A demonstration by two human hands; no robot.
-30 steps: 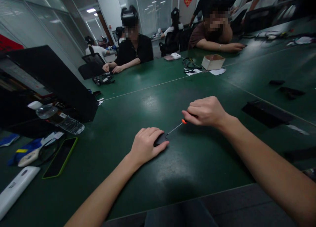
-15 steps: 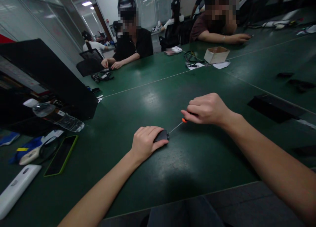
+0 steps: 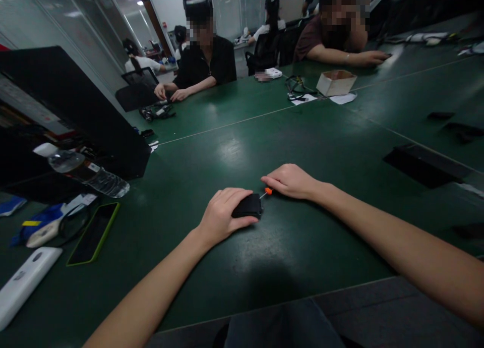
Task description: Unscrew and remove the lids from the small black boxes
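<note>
Black and smooth, probably plastic, a small rectangular block (image 3: 247,205) lies low near the middle of a glossy green tabletop (image 3: 212,166), inside the grasp of the left hand (image 3: 219,214): fingers curl over its far edge and the thumb presses along its near edge, so that hand is clamped on it. Opposite, the right hand (image 3: 289,180) is closed around a slim screwdriver-like tool (image 3: 268,191) with a bright orange collar and a thin metal shaft, its handle hidden in the fist. The step in hand looks to be working the tool at the block's right-hand end, where the shaft meets or nearly meets it; whether the tip touches, or sits inside anything, cannot be told. The next move seems to call for a steady left grip and a shaft well lined up with that end, as a skewed push could slip off or twist the block. Its top face looks plain and dark, roughly level, while the exposed end seems more uneven, with small details too blurred to make out.
</note>
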